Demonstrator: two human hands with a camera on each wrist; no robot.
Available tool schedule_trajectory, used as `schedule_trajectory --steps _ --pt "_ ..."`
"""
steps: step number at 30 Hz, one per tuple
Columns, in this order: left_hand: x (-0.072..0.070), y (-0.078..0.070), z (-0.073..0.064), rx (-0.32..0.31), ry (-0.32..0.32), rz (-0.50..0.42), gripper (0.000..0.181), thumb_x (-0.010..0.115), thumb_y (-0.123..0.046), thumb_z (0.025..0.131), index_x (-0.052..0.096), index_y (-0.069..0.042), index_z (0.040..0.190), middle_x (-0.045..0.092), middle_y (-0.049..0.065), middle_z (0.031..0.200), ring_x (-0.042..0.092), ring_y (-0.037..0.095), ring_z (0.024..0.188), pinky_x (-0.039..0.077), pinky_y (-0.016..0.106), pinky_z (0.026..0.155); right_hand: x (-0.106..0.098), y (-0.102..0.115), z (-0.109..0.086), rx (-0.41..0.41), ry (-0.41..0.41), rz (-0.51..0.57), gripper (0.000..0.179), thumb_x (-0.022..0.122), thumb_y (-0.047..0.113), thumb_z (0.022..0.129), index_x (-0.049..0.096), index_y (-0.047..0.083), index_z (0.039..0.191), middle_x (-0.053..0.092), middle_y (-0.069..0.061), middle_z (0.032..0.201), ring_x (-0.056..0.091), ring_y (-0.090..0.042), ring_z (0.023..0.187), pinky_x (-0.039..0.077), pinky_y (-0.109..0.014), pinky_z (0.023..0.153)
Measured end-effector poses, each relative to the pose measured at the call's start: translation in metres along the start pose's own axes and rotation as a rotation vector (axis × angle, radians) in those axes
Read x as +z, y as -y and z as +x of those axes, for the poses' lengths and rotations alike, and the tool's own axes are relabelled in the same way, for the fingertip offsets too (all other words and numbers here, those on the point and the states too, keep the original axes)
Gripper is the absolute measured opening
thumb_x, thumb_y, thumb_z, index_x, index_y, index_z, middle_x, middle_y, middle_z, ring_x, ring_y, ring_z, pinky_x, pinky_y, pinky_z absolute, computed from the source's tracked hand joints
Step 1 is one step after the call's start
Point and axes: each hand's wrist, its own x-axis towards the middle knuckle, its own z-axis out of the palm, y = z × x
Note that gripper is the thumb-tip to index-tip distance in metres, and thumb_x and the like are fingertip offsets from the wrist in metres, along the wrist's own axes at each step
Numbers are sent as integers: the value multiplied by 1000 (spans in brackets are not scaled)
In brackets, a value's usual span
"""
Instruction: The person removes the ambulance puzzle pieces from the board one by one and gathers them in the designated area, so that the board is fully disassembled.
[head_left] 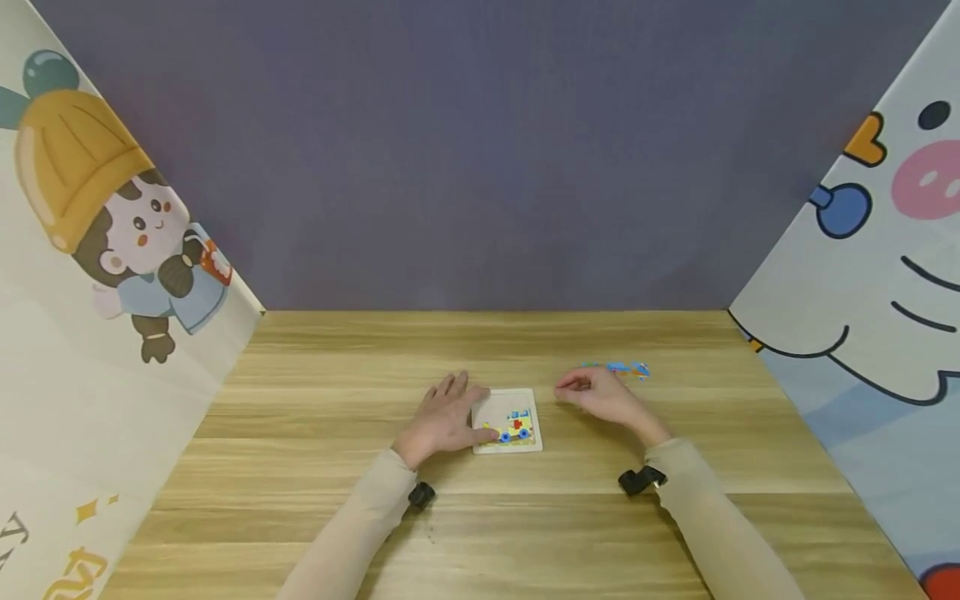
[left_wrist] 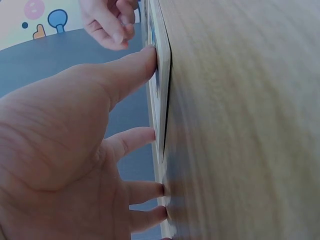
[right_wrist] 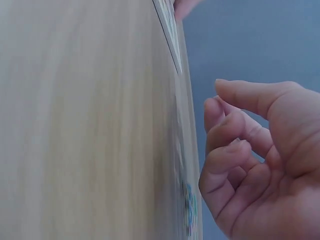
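Note:
A small white-framed puzzle board (head_left: 504, 402) lies flat on the table, with a yellow vehicle picture (head_left: 517, 423) bearing a red cross and blue wheels in its lower part. My left hand (head_left: 444, 421) is spread at the board's left side. Its thumb (left_wrist: 137, 67) presses on the board's face and the index fingertip touches the upper left edge, while other fingertips rest on the table. To the right of the board my right hand (head_left: 603, 396) hovers close over the table, fingers curled and thumb near the index fingertip. Nothing shows between them.
Several loose, colourful pieces (head_left: 630, 369) lie on the table just beyond my right hand, which partly hides them. The wood-grain table (head_left: 360, 367) ends at a dark back wall (head_left: 495, 167). Cartoon-printed panels (head_left: 862, 300) stand at both sides.

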Motion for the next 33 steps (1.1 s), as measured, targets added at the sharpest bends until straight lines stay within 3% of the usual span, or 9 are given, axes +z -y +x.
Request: schedule_trajectory --steps 8,14,21,33 --pt "-2 0 0 1 -1 -17 79 73 -60 94 49 -23 159 19 25 176 16 48 164 16 67 132 24 12 6 -50 112 2 25 76 25 100 77 8 119 75 -5 92 59 -14 64 51 -27 57" --pt "-2 0 1 5 -6 -18 78 73 -60 94 50 -22 159 21 26 176 17 48 164 18 68 131 35 18 8 -56 220 -37 36 80 30 97 73 10 125 73 -1 90 64 -14 77 53 -30 71" --pt "-2 1 1 7 -10 -12 78 73 -60 94 50 -22 159 21 26 175 17 49 163 18 68 131 39 25 9 -82 229 -70 30 81 24 96 74 8 121 68 -2 81 56 -12 68 48 -26 65" --pt "-2 0 0 14 -9 -14 77 73 -59 95 51 -21 158 21 27 175 18 50 163 20 70 130 44 27 5 -91 185 -67 25 81 21 96 74 9 116 64 0 79 53 -12 66 46 -26 64"
